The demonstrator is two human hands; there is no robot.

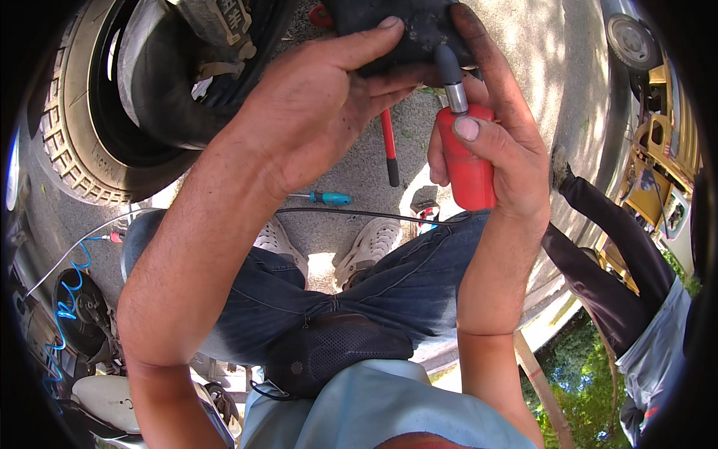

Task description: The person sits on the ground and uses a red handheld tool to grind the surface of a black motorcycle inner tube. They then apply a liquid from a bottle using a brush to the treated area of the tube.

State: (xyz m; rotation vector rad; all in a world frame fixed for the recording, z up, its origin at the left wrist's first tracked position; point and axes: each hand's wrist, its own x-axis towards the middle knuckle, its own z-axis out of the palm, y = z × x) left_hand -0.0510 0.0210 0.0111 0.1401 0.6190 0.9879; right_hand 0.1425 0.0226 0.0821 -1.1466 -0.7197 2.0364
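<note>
My left hand [336,112] grips a black rubber piece [359,22] at the top centre, its thumb lying on the surface. My right hand [501,142] is closed round a red hand tool [467,176] with a metal collar and a dark grey rounded tip [447,63]. The tip lies against or just in front of the black rubber; exact contact is hard to tell. My right forefinger reaches up beside it to the rubber's edge.
A tyre [75,135] with dark tubing stands upper left. A red-handled bar [387,142], turquoise screwdriver [329,198] and black cable [336,211] are below my hands. A blue coiled hose [67,307] is left. Another person's dark-trousered legs [621,232] and a vehicle wheel [632,41] are right.
</note>
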